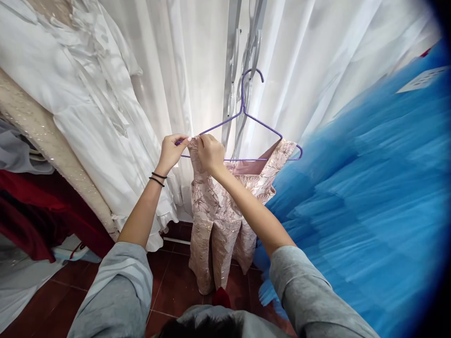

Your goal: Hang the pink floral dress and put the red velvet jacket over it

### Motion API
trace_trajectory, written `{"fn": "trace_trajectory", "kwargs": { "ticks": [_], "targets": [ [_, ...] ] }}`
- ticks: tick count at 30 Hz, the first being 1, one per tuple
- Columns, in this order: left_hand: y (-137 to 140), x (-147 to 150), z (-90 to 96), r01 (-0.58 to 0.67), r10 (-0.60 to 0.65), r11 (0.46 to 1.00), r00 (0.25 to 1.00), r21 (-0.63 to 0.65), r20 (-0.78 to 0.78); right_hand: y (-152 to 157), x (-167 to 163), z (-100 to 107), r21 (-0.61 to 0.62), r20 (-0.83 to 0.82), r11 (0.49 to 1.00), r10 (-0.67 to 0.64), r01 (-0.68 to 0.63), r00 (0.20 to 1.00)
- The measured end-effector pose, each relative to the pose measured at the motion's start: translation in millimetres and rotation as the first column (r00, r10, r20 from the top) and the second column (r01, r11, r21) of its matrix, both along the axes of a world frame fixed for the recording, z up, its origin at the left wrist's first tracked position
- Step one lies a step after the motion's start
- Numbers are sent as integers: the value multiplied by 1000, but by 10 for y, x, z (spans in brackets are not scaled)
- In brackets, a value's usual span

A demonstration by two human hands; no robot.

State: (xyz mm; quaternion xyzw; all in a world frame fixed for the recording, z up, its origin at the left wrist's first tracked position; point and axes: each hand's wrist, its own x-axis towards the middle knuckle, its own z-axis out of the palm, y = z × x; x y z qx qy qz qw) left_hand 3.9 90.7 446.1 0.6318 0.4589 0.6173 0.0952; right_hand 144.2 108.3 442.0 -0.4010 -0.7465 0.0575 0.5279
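Observation:
A pink brocade dress with metallic patterning hangs from a purple hanger. Its right strap loops over the hanger's right arm. My left hand, with two black bands at the wrist, is closed in a pinch at the outer edge of the left strap, and the hanger's left end runs along its fingers. Right beside it, my right hand is closed on the same strap from above. My right forearm crosses in front of the bodice and hides part of it.
A grey metal rack with hooks stands against white curtains. White dresses and dark red cloth hang on the left. A large blue tulle gown fills the right side. Reddish-brown tiles cover the floor.

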Motion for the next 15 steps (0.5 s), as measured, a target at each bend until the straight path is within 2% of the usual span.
{"fn": "trace_trajectory", "kwargs": {
  "ticks": [4, 6, 8, 10, 11, 13, 14, 15],
  "targets": [
    [80, 3, -67, 52, -53, 998, 998, -41, -37, 58, 54, -94, -188, -68, 981, 34, -46, 997],
    [108, 15, -70, 34, -35, 999, 999, -37, -40, -19, 221, -189, -137, -99, 987, 65, -78, 993],
    [110, -9, -89, -11, 10, 1000, 999, -15, -45, -200, 472, -474, 23, -130, 996, 90, -88, 987],
    [49, -91, -192, -85, 85, 996, 996, 29, 0, -474, 756, -1036, 138, -112, 987, 103, -87, 988],
    [-20, -149, -296, -142, 140, 989, 988, 40, 64, -636, 894, -1414, 133, -71, 986, 112, -102, 991],
    [-255, -251, -623, -290, 289, 957, 933, -26, 216, -984, 1140, -2271, -1, 5, 993, 116, -116, 993],
    [-417, -271, -834, -362, 383, 924, 891, -125, 246, -1157, 1242, -2697, -111, 14, 987, 119, -117, 993],
    [-599, -259, -1061, -421, 470, 870, 865, -255, 175, -1325, 1327, -3083, -239, -12, 967, 89, -89, 996]
  ]
}}
